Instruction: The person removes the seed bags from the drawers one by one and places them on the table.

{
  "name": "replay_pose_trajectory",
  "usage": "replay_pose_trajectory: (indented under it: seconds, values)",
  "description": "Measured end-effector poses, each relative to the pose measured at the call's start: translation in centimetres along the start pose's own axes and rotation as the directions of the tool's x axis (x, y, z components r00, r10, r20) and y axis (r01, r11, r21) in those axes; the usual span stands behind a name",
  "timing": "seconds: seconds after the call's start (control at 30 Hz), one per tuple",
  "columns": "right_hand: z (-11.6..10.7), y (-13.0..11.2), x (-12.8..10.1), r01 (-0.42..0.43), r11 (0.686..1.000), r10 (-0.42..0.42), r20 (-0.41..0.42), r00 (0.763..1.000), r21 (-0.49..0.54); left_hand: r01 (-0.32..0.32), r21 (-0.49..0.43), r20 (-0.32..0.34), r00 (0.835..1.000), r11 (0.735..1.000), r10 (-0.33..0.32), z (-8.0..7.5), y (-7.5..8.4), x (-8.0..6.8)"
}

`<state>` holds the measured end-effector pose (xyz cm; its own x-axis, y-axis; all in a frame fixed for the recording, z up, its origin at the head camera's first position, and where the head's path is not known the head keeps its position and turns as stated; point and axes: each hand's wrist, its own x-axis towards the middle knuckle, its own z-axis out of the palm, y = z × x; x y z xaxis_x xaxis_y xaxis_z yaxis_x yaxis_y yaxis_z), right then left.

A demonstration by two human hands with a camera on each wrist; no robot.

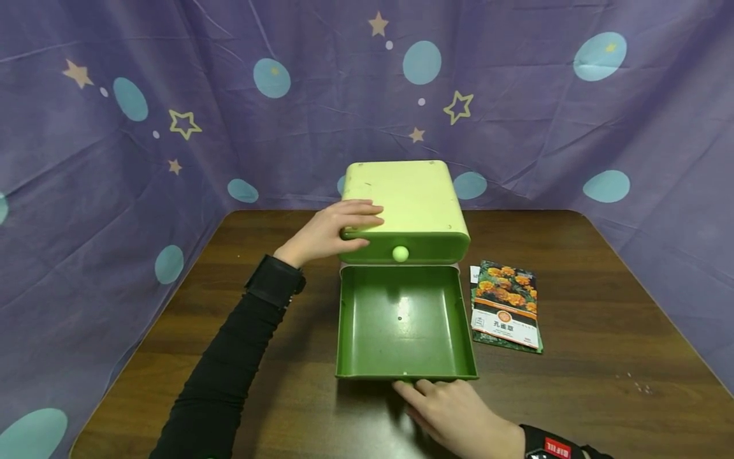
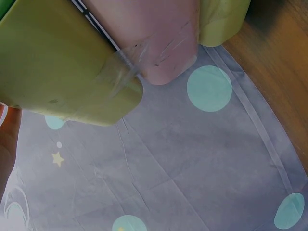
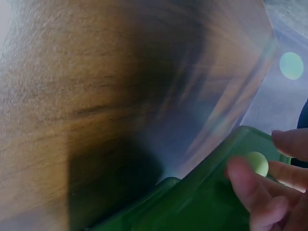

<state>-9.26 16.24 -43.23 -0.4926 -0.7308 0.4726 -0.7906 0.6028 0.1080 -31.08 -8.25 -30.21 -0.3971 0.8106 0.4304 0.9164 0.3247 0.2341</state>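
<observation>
The light green plastic drawer box (image 1: 404, 204) is steadied by the flat left hand (image 1: 329, 231), its dark green bottom drawer (image 1: 404, 325) pulled fully out with the right hand (image 1: 453, 414)'s loosely extended fingers at its front, so the orange-flower seed packet (image 1: 506, 305) probably gets picked up next.

My head view is evenly lit and sharp, with soft shadows on the desk (image 1: 602, 306) beneath the open green drawer (image 1: 405, 322). Edges bow slightly. My right wrist view is motion-blurred and dim at lower left; my left wrist view is soft, washed-out.
</observation>
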Motion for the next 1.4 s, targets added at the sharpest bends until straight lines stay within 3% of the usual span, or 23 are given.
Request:
replay_pose_trajectory:
  seconds: [0.27,0.5,0.83,1.13,1.4]
  values:
    - [1.0,-0.3,0.2,0.007,0.994,-0.008,-0.005,1.000,-0.110,-0.008,-0.002,-0.001,1.000,1.000,0.008,0.0,0.0,0.0]
    - [0.8,-0.2,0.3,0.014,0.994,-0.013,0.007,1.000,-0.105,-0.003,-0.003,0.007,1.000,1.000,0.003,0.1,0.0,0.0]
    - [-0.7,0.7,2.2,-0.027,0.994,0.013,-0.129,0.992,-0.107,-0.013,-0.009,0.006,1.000,1.000,0.013,-0.1,0.1,-0.1]
    - [-0.8,4.1,5.0,-0.170,0.985,0.171,0.011,0.985,-0.031,-0.005,-0.019,0.008,1.000,1.000,0.005,-0.3,0.3,-0.1]
    - [0.8,7.2,7.2,-0.262,0.965,0.263,0.032,0.964,-0.035,0.006,-0.025,0.010,1.000,1.000,-0.006,-0.3,0.4,-0.1]
